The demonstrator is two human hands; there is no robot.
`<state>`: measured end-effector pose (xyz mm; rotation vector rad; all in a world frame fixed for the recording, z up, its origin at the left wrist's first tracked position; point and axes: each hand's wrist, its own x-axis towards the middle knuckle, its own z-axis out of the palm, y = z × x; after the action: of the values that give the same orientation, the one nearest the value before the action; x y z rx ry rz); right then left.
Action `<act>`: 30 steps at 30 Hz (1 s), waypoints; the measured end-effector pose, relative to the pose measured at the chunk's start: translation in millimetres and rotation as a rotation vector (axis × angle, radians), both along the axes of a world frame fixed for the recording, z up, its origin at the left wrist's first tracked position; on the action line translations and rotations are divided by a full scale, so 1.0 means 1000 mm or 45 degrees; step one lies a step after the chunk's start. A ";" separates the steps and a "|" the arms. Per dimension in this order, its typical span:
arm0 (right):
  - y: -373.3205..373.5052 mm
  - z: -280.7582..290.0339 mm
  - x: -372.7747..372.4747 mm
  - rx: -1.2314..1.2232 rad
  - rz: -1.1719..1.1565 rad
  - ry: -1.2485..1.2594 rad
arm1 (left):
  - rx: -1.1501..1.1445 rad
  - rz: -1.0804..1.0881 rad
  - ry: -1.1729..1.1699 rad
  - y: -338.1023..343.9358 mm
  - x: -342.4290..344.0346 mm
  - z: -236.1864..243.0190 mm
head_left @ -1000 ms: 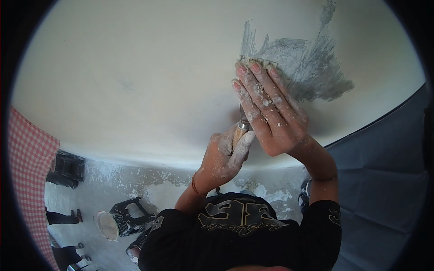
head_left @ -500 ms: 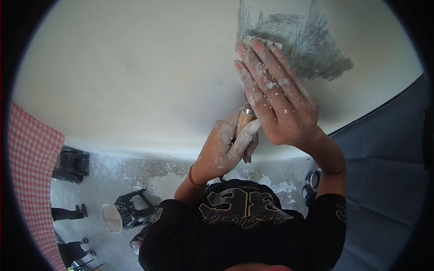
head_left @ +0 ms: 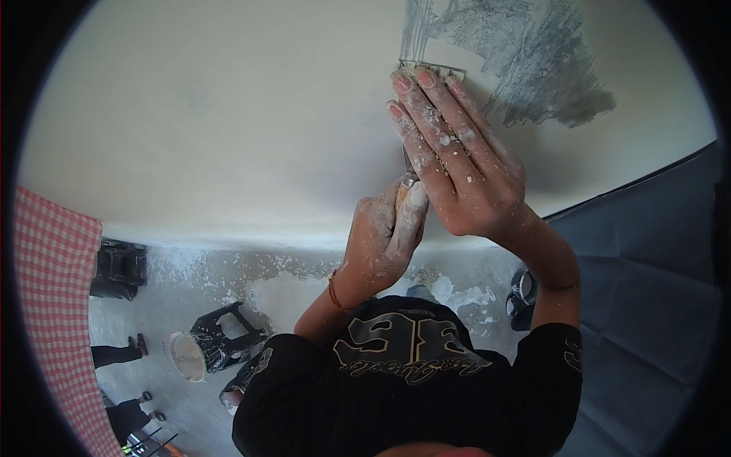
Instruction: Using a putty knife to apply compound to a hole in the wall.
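Grasping wood-handled scraper (head_left: 402,196) in left hand (head_left: 381,236). Laying right hand (head_left: 474,183) along blade (head_left: 455,74) with unclenched fingers (head_left: 438,139). Grey patch (head_left: 560,84) beyond fingertips (head_left: 426,78).

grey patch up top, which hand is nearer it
Right: the right hand lies just below the grey patch; the left hand is farther below, gripping a handle.

Wood-handled scraper (head_left: 410,180), whitened blade edge (head_left: 455,74) against pale wall (head_left: 228,114), beside streaky grey patch (head_left: 560,72).

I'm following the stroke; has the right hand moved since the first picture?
Yes: against the grey patch, the right hand has shifted slightly downward.
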<state>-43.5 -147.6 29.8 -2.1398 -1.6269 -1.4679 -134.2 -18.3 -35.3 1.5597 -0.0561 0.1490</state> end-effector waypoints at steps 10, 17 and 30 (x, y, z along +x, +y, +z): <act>0.001 0.008 0.007 -0.032 -0.025 -0.073 | 0.208 0.035 -0.151 0.009 0.006 0.010; 0.005 0.031 0.009 0.079 0.037 -0.088 | 0.132 0.080 -0.209 0.009 0.016 0.022; -0.012 0.040 -0.018 -0.006 0.010 -0.126 | 0.191 0.024 -0.230 0.000 -0.013 0.033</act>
<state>-61.6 -159.1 70.3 -2.0921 -1.6698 -1.5932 -147.1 -18.2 -1.8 1.6935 -0.1984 0.3059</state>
